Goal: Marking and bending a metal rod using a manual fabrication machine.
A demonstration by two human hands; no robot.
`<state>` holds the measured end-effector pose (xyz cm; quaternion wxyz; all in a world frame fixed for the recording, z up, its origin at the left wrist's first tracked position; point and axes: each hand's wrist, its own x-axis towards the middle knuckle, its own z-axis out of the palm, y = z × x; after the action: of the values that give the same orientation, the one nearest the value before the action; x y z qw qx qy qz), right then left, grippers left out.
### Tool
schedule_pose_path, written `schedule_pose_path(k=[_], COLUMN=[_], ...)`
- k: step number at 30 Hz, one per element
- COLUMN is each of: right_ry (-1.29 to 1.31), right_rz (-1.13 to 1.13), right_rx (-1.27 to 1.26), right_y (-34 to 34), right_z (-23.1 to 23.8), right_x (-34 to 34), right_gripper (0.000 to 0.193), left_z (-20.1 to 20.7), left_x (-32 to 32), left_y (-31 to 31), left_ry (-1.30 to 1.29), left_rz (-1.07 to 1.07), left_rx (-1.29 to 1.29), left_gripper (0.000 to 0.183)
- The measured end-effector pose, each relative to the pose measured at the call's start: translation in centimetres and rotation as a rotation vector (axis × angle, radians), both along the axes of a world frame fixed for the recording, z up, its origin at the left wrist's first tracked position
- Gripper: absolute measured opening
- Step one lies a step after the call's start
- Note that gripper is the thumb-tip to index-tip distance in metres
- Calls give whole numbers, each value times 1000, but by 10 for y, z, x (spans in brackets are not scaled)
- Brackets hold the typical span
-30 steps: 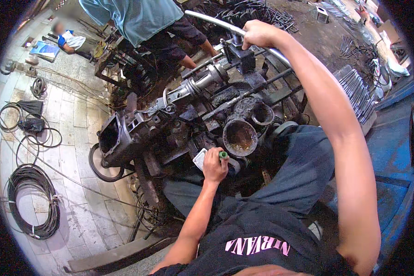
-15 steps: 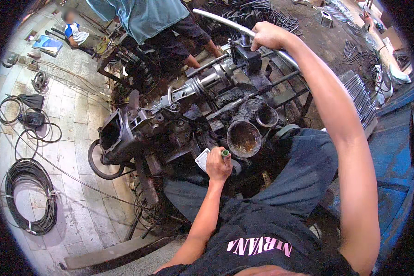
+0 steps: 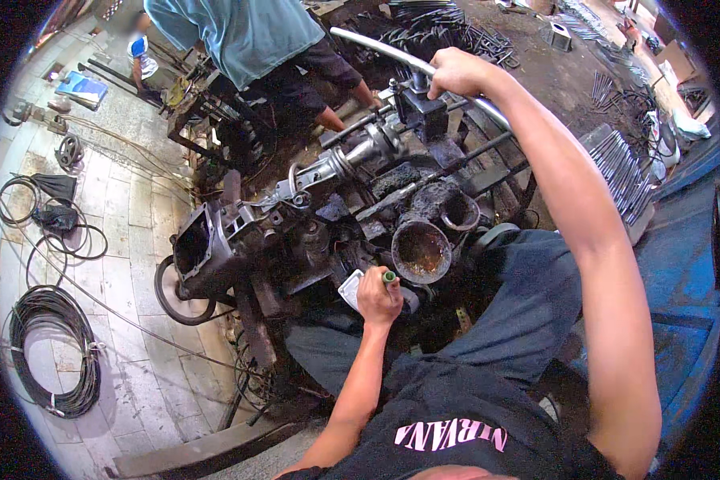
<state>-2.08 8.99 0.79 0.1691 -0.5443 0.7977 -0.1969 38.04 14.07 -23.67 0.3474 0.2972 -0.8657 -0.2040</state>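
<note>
The right hand (image 3: pixel 460 74) grips a curved metal bar (image 3: pixel 392 50) extending forward-left of it, while the left hand (image 3: pixel 378 299), well apart, clasps a green handle (image 3: pixel 389 278).

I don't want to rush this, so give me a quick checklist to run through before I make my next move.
1. Right hand gripping the long metal bar: ok, closed over it.
2. Left hand gripping the green-ended handle: ok, wrapped around it.
3. Left hand well away from the round bowl: not ok, it is right beside the rim.
4. Co-worker in the blue shirt well back from the machine: probably not ok, the legs look close to its far side.
5. Bar firmly fixed to the machine: cannot tell from this view.
</note>
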Motion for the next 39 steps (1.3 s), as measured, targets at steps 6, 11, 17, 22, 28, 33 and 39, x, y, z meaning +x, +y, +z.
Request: schedule_pose_path(k=[6,11,17,22,28,33,39], right_ry=[-15,-10,-8,-40,-5,1,15], right_rz=[30,22,12,-21,27,11,15], right_rx=[-6,-13,-21,4,8,12,-22], right_y=[1,1,2,4,-2,1,3], right_z=[1,5,4,9,0,6,6], right_x=[1,8,5,8,2,12,9], right_gripper=[41,41,42,42,41,40,39], left_z=[-3,4,3,6,2,2,8], left_x=[2,-3,-1,0,-3,-1,-3], left_y=[0,1,0,1,2,1,1], left_ry=[-14,14,-34,-46,-19,-31,-36], left_rz=[3,22,-6,1,16,10,3], left_rx=[-10,-75,-14,13,-61,-38,-53], left_gripper=[42,45,45,46,49,45,50])
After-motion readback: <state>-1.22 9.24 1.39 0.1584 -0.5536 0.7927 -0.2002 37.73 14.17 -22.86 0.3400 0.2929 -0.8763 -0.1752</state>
